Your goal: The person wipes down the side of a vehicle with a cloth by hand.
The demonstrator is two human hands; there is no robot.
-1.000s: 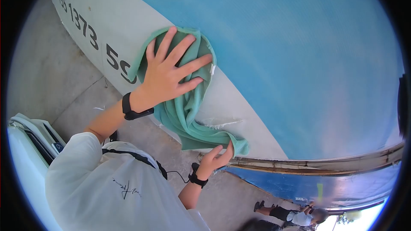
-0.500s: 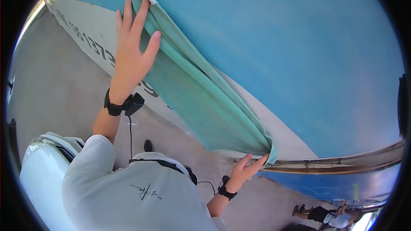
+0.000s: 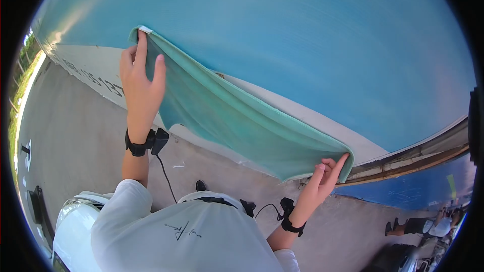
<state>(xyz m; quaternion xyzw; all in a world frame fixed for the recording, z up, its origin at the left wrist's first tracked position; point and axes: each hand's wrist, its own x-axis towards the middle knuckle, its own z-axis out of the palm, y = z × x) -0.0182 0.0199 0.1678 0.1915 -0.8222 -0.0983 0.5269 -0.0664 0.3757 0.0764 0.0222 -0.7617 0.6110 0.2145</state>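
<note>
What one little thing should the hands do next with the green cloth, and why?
Maybe slide the right hand a tiny bit away from the left hand. Their fingers touch opposite ends of the green cloth's top edge, but soft creases run between them. A gentle pull might smooth it out.

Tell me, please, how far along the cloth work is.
The green cloth already looks spread against the blue-and-white surface. In hand are its upper corners: left hand at the white label, right hand at the other. Remaining, perhaps: smoothing, as folds run along it.
</note>
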